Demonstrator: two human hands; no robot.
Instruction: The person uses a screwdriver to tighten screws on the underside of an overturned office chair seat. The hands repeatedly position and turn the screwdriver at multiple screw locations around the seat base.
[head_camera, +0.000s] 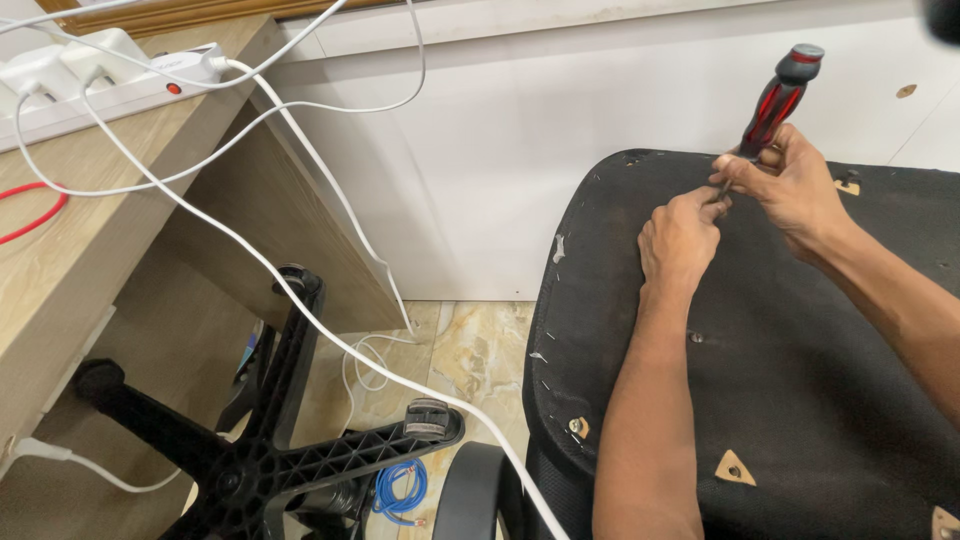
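A black fabric-covered chair seat (800, 380) lies upside down before me, with small holes and bare wood patches showing. My right hand (790, 185) grips a screwdriver with a red and black handle (778, 100), held tilted with its tip down at the seat's far edge. My left hand (680, 235) pinches at the screwdriver's tip, fingers closed around something too small to make out. Both forearms reach across the seat from the lower right.
A black star-shaped chair base with a castor (300, 450) lies on the tiled floor at the left. A wooden desk (60, 250) carries a white power strip (100, 75) with white cables trailing down. A blue wire coil (400, 490) lies under the base. White wall panels stand behind.
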